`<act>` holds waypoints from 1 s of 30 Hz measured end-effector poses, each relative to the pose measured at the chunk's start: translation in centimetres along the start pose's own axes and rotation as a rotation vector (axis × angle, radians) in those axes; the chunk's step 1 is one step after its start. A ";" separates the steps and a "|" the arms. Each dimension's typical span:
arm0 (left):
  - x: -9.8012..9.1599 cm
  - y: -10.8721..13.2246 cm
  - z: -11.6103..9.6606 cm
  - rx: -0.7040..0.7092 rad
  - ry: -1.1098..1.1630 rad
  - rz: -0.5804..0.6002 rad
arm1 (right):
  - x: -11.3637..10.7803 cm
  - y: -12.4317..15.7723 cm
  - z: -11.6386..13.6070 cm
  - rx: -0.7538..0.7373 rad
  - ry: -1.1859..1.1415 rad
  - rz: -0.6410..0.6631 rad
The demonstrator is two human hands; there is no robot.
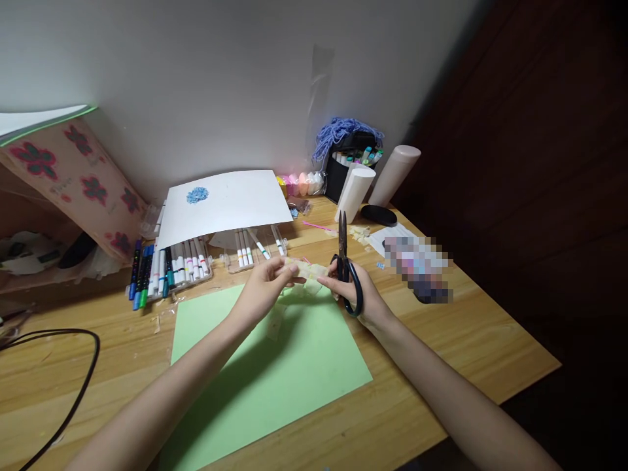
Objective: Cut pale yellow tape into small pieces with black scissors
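Observation:
Between both hands stretches a pale yellow strip (310, 269), thin and crumpled, perhaps paper or tape. My left hand (265, 284) pinches its left end between thumb and fingers. With thumb and fingertips, my right hand (366, 297) grips the strip's right end. A pair of scissors (349, 278) with black handles is also held in my right hand, its blades closed and pointing up and away. Below the hands a light green sheet (289, 386) lies flat on the table, with a faint pale scrap (276, 322) on it.
Markers (181, 265) lie at the back left under a white sheet (230, 203) bearing a blue flower shape. A black pen holder (338, 173), white cylinder (354, 193) and pale scraps (362, 237) are behind the right hand. A black cable (93, 366) curves at left.

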State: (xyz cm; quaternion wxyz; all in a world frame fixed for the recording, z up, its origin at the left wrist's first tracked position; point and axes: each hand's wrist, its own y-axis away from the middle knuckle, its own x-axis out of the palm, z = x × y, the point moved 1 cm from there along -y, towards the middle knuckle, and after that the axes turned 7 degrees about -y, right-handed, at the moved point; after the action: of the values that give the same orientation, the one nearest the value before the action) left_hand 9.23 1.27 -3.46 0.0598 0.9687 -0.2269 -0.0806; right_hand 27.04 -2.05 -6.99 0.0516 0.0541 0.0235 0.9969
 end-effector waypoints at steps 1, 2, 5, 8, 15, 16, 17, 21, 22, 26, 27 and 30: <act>0.1 0.1 0.0 -0.008 -0.003 0.009 | 0.0 0.0 0.2 -0.011 0.033 -0.010; 0.2 0.2 -0.1 -0.018 -0.001 0.019 | 0.0 0.1 0.4 -0.017 0.065 -0.014; 0.5 0.3 -0.1 -0.054 0.025 0.031 | 0.1 0.3 0.9 0.002 0.119 0.026; 0.6 0.2 0.3 -0.087 0.021 0.013 | 0.3 0.4 0.9 0.020 0.118 0.091; 0.5 0.3 0.8 -0.126 -0.018 -0.010 | 0.5 0.7 0.7 -0.007 0.055 0.045; 0.5 0.3 0.7 -0.128 0.008 -0.006 | 0.6 0.7 0.7 -0.001 0.043 0.027; 0.5 0.4 0.7 -0.130 0.029 -0.009 | 0.7 0.7 0.6 0.005 0.018 0.009; 0.2 0.0 0.3 -0.102 0.065 -0.073 | 1.2 0.6 0.2 0.109 -0.225 0.069; 0.1 -0.3 0.0 -0.084 0.073 -0.084 | 1.2 0.6 0.1 0.176 -0.282 0.121; 0.0 -3.1 -1.8 -0.036 0.120 -0.114 | 0.7 0.9 0.2 0.352 -0.252 0.331; 0.1 -4.0 -2.4 -0.034 0.125 -0.110 | 0.5 1.0 0.2 0.344 -0.224 0.361; 0.8 -6.5 -4.3 -0.015 0.086 -0.063 | 0.0 1.2 0.4 0.295 -0.191 0.357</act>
State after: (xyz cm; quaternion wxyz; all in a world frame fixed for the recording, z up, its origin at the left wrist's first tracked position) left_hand 13.56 7.06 -0.38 0.0741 0.9775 -0.1930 -0.0424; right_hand 26.95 -3.21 -6.49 -0.1319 0.1586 0.1539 0.9663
